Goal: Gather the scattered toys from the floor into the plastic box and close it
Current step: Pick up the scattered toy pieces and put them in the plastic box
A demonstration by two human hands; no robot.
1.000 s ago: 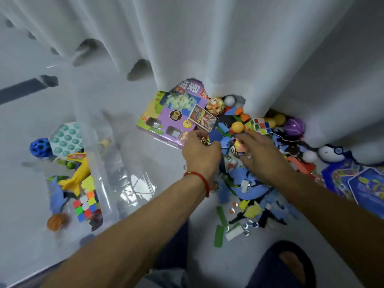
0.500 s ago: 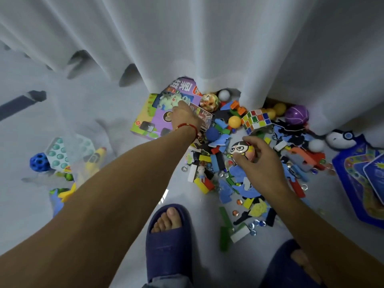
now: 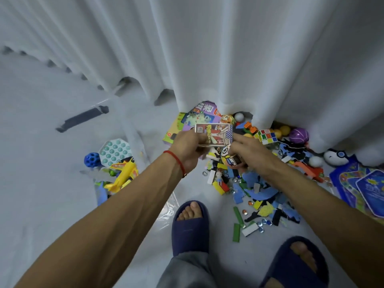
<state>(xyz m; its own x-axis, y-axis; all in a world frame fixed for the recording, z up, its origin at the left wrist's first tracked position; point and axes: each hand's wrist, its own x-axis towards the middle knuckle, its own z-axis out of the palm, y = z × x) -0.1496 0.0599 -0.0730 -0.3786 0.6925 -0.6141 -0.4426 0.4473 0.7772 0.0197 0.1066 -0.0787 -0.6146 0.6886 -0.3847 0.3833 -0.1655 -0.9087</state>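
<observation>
Head view: left hand point(image 3: 188, 150) pinches a small card box point(image 3: 214, 135) held level, long axis left-right, printed face up, while right hand point(image 3: 252, 154) grips a cartoon-faced ball point(image 3: 228, 155) beside it.

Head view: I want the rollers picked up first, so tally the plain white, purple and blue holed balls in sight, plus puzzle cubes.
plain white balls: 2
purple ball: 1
blue holed ball: 1
puzzle cube: 1
Total: 5
</observation>
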